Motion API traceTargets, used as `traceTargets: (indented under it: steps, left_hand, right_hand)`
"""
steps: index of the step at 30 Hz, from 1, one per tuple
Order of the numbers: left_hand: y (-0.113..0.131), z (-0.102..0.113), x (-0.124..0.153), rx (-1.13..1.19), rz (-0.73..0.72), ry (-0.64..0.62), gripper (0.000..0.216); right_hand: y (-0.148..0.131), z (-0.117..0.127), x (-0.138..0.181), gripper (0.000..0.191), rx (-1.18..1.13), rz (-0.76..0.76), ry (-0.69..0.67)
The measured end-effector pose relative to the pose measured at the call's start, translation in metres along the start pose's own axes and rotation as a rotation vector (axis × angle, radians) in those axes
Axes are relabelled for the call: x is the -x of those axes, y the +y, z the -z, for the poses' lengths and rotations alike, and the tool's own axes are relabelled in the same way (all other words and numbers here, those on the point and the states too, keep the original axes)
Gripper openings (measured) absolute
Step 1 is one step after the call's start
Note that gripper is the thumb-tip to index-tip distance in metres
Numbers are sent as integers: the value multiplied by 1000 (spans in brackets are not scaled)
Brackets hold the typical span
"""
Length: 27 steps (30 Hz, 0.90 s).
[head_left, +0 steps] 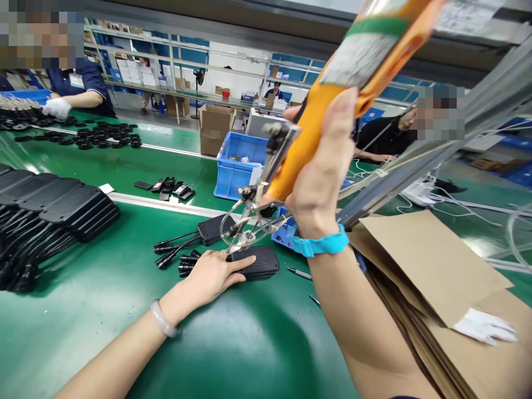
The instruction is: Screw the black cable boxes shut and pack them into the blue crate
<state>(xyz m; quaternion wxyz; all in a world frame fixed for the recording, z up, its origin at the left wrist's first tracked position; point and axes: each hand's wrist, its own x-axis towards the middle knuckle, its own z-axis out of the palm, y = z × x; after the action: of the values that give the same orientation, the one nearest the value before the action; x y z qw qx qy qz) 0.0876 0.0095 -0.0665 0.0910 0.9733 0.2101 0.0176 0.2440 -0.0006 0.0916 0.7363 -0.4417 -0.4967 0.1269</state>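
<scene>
My right hand [328, 160] is wrapped round the orange body of a power screwdriver [305, 136], raised and tilted with its narrow end pointing down to the left. Under that end lies a black ribbed electronics box [261, 261] with cables. My left hand [214, 274] grips this box, the index finger stretched across its top and the thumb along its near side. The exact spot where the screwdriver tip meets the box is hard to make out. Just behind, a second black box [214, 228] with cables lies on the green table [233, 343].
Stacked black boxes [78, 208] with cables stand at left. A blue parts tray [284, 235], a pen [299, 273] and cardboard sheets [432, 266] with a white glove [484, 327] are at right. A blue bin [235, 177] stands behind. Co-workers sit across the bench.
</scene>
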Motion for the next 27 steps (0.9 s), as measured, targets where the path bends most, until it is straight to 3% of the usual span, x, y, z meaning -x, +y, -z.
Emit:
traceTargets:
  steps: [3, 9, 15, 21, 27]
  left_hand:
    - [1, -3, 0, -3, 14, 7, 50]
    - [2, -9, -1, 13, 25, 55, 49]
    - [1, -12, -2, 17, 2, 105, 51]
    - [1, -11, -4, 18, 13, 61, 53]
    - [1, -12, -3, 19, 8, 80, 51]
  right_hand:
    - [15, -9, 16, 59, -129, -9, 42]
    - [32, -9, 22, 53, -136, -47, -6]
    - [28, -12, 22, 51, -114, -47, -16]
    - [25, -9, 22, 48, -152, -13, -8]
    - [28, -8, 18, 47, -134, 71, 93]
